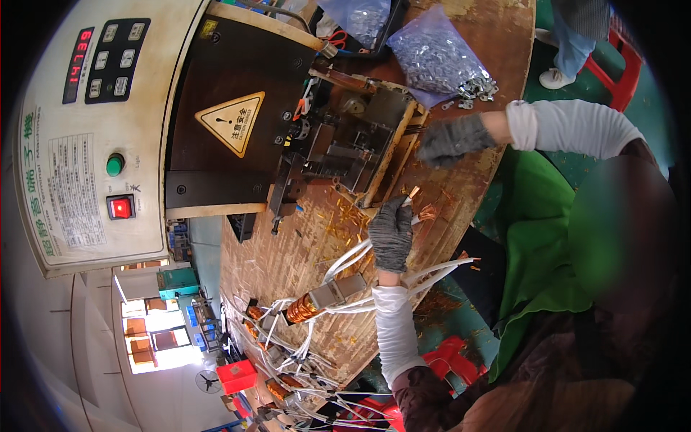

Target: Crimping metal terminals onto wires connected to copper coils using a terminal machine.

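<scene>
My left hand [391, 234], in a dark grey knit glove, is closed around a white wire whose stripped copper end [412, 193] sticks out past the fingers. More frayed copper strands [427, 212] show beside it. White leads [353, 258] run under this hand near a copper-wound coil [302, 308] with a metal core on the wooden table. My right hand [457, 140], gloved alike, is by the front edge of the terminal crimping machine [353, 147]. Its fingers are pressed together; whatever they may hold is hidden. Beside that hand lies a plastic bag of metal terminals [443, 57], with several spilled out.
The machine's dark housing [230, 108] carries a yellow warning triangle, and its cream panel has a lit red switch [121, 207]. Copper scraps [345, 219] litter the worn table [266, 266]. More wired coils [284, 385] and a red bin [236, 376] are farther along. Another person's leg [574, 47] shows near a red stool.
</scene>
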The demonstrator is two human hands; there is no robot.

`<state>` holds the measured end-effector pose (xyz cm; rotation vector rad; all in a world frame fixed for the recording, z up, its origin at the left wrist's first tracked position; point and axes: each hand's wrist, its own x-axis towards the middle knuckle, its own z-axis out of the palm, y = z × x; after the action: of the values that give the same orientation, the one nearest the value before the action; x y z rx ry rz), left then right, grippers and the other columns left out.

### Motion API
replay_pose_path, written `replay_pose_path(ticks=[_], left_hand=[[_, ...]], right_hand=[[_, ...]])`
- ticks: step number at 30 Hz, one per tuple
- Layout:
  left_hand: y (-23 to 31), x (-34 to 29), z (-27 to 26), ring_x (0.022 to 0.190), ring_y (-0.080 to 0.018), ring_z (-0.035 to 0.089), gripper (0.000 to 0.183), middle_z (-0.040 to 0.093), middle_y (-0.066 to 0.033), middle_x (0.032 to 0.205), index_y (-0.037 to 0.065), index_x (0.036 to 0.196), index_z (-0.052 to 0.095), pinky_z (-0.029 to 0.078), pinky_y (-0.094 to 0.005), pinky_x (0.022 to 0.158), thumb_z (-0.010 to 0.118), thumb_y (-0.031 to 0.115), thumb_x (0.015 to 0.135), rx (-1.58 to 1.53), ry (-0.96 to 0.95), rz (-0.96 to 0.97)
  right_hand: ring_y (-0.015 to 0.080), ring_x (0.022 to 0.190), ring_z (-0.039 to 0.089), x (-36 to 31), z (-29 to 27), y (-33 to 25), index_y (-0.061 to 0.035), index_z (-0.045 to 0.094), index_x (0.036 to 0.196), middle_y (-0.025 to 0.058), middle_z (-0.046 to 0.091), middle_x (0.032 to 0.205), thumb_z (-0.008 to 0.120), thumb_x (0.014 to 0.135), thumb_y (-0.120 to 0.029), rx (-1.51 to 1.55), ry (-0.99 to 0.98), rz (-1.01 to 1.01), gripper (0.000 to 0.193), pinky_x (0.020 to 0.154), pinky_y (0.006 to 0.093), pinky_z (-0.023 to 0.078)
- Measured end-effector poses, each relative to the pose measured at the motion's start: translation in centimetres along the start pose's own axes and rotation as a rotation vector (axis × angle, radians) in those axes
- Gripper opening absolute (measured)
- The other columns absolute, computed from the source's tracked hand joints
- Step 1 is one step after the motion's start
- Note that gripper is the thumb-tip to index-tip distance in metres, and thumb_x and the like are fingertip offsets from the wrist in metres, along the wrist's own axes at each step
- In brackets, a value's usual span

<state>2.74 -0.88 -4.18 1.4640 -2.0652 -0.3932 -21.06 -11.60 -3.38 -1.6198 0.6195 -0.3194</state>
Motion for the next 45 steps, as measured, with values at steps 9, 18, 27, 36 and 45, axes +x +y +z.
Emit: replay_pose_path(ticks=[9, 18, 27, 36, 45], left_hand=[[2.1, 0.3, -1.5, 0.071, -0.0181, 0.059, 0.020, 0.062, -0.0125, 0.083, 0.001, 0.101, 0.060, 0.047, -0.0298, 0.066, 0.055, 0.008, 0.084, 0.026, 0.015, 0.059], [3.8, -1.1, -5.6, 0.080, -0.0179, 0.058, 0.022, 0.062, -0.0079, 0.093, 0.003, 0.103, 0.061, 0.045, -0.0291, 0.074, 0.057, 0.006, 0.082, -0.306, 0.085, -0.205], [1.4, -1.5, -4.3, 0.078, -0.0244, 0.059, 0.019, 0.060, -0.0140, 0.086, 0.000, 0.098, 0.060, 0.046, -0.0316, 0.070, 0.057, 0.006, 0.081, -0.110, 0.068, -0.086], [0.3, -0.5, 0.0, 0.068, -0.0194, 0.058, 0.013, 0.061, -0.0118, 0.076, -0.001, 0.091, 0.061, 0.046, -0.0298, 0.065, 0.058, 0.007, 0.081, -0.037, 0.016, 0.014], [0.3, -0.2, -1.1, 0.070, -0.0231, 0.061, 0.015, 0.062, -0.0138, 0.077, 0.000, 0.092, 0.061, 0.047, -0.0313, 0.064, 0.059, 0.010, 0.081, -0.026, -0.061, -0.020]], right_hand=[[0.0294, 0.075, 0.058, -0.3, 3.5, -2.9, -0.0067, 0.060, 0.081, 0.0119, 0.059, 0.080, 0.050, 0.085, -0.029, -0.855, 0.451, -0.553, 0.025, 0.064, 0.0387, 0.047], [0.0305, 0.081, 0.057, -0.3, 4.6, -2.4, -0.0089, 0.060, 0.088, 0.0117, 0.058, 0.086, 0.054, 0.081, -0.035, -0.891, 0.399, -0.464, 0.028, 0.069, 0.0402, 0.047], [0.0297, 0.075, 0.061, 1.5, 11.8, 1.5, -0.0060, 0.063, 0.075, 0.0110, 0.061, 0.071, 0.061, 0.070, -0.020, -1.243, 0.444, -0.482, 0.015, 0.063, 0.0385, 0.049], [0.0326, 0.073, 0.060, -8.4, 2.2, 4.9, -0.0062, 0.062, 0.075, 0.0126, 0.061, 0.078, 0.062, 0.070, -0.019, -1.042, 0.313, -0.167, 0.014, 0.062, 0.0401, 0.050], [0.0288, 0.092, 0.053, -4.3, -3.7, 4.4, -0.0049, 0.061, 0.089, 0.0139, 0.055, 0.097, 0.062, 0.070, -0.024, -1.322, 0.601, 0.159, 0.027, 0.071, 0.0387, 0.048]])
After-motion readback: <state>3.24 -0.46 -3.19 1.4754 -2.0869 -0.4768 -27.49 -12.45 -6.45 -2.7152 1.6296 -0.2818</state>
